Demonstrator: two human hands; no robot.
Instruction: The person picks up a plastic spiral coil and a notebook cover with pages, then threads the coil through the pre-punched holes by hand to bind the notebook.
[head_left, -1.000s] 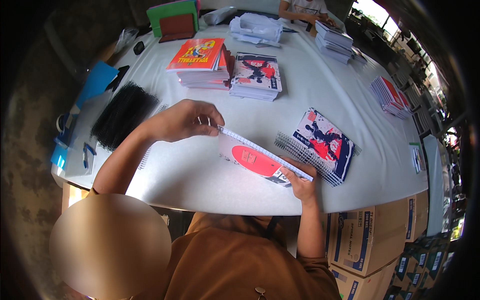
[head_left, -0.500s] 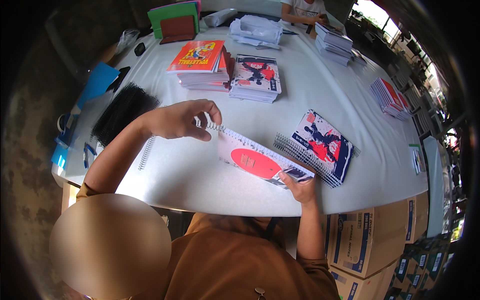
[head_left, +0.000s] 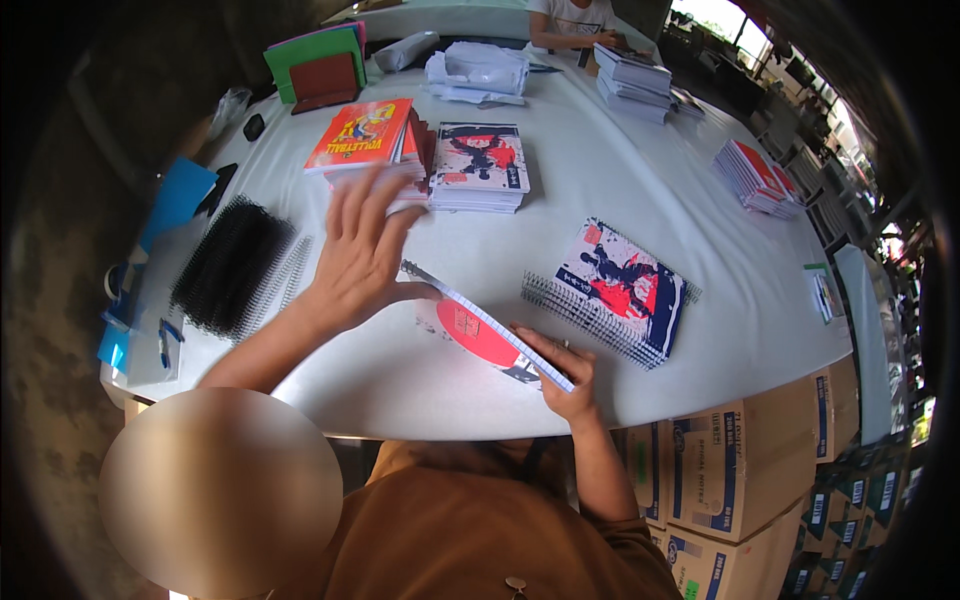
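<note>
My right hand [head_left: 568, 378] is closed on the lower right end of a notebook [head_left: 480, 335], which is tilted so its page edges face up. The cover is white with a red oval and dark marks. At the notebook's far left end, a short piece of wire coil shows along the edge. My left hand [head_left: 355, 255] is spread open there, its thumb at or just beside the corner and its fingertips blurred. Several spiral-bound notebooks [head_left: 625, 285] lie overlapped to the right. On the left is a heap of black wire coils [head_left: 235, 265].
Beyond my hands stand an orange-covered book stack [head_left: 365, 135] and a white-red-navy one [head_left: 482, 165]. Farther off are wrapped paper [head_left: 478, 70], green folders [head_left: 312, 60], another book stack [head_left: 632, 85] and a seated person [head_left: 575, 25]. Red-covered books [head_left: 755, 178] lie right; cartons [head_left: 740, 465] sit below.
My left hand has opened from a curled pinch and lowered toward the notebook's corner. The notebook has turned more edge-up, still in my right hand. The whole view has shifted slightly.
</note>
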